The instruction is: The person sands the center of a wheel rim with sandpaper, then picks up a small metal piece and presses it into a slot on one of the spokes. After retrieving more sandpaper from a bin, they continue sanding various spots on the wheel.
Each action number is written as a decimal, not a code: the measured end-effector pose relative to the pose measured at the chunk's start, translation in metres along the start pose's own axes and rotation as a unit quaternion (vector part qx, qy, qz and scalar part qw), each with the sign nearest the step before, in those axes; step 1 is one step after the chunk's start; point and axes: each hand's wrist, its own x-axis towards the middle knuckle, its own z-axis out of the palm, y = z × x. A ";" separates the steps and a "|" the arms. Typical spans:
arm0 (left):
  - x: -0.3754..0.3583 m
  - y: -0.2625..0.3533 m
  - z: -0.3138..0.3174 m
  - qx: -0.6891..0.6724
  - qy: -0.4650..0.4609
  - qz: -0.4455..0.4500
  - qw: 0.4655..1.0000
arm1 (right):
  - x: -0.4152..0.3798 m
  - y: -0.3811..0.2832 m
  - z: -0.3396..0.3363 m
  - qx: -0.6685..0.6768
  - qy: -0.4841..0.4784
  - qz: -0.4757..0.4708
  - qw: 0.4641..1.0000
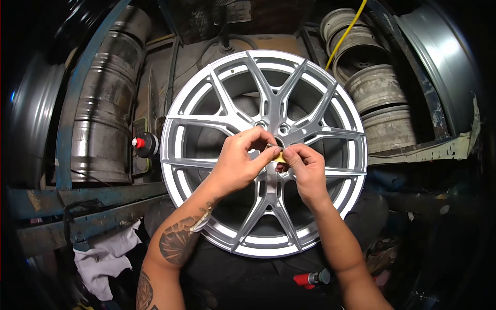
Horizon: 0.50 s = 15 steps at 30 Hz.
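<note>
Against wheel (217, 124), both hands (243, 163) (305, 168) pinch yellow scrap (279, 156).

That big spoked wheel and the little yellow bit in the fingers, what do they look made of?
The wheel looks like cast metal, likely aluminium alloy, with a smooth satin silver finish: even grey sheen, crisp spoke edges. The yellow piece, pinched between the left hand and the right hand at the hub, is too small to tell; possibly tape or soft plastic.

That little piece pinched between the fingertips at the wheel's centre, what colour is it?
Yellow: the small piece, seen in the head view.
</note>
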 end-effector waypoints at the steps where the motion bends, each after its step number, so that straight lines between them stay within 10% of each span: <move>1: -0.001 0.001 0.001 -0.024 -0.002 -0.002 1.000 | -0.001 -0.001 0.001 0.000 0.003 0.005 1.000; 9: -0.002 -0.005 0.015 -0.033 0.042 0.080 0.995 | -0.003 -0.007 0.004 0.214 0.003 0.097 0.972; 15: -0.006 -0.008 0.015 0.018 0.023 0.130 0.991 | -0.003 -0.011 -0.003 0.113 -0.010 0.012 0.993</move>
